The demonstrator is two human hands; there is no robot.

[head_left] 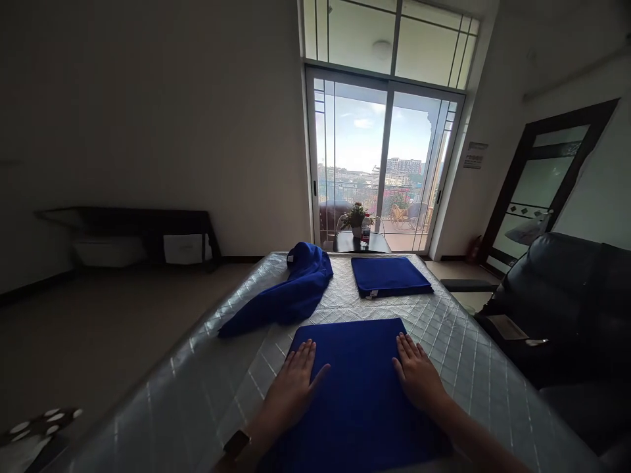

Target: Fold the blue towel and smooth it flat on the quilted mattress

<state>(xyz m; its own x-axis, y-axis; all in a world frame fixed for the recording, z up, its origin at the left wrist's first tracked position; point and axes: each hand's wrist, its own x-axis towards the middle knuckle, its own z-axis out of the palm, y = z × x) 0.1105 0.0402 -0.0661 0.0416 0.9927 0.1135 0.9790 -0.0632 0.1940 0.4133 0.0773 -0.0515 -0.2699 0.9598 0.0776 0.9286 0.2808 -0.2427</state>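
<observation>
A flat blue cloth (357,387), square-edged, lies at the near end of the quilted silvery cover (473,355). My left hand (294,378) rests flat along its left edge, fingers stretched out and thumb apart. On the right edge lies my right hand (417,369), also flat with fingers extended. Beyond them, a neatly folded blue cloth (392,274) with a small white tag sits at the far right. To its left is a crumpled blue cloth (296,289), loosely heaped with one end trailing toward me.
A black leather armchair (582,295) stands close on the right, with a brown flat item (506,327) on it. Past the far edge are a small dark table (345,244), a potted plant (355,217) and a bottle (365,230). A low dark bench (148,220) is along the left wall.
</observation>
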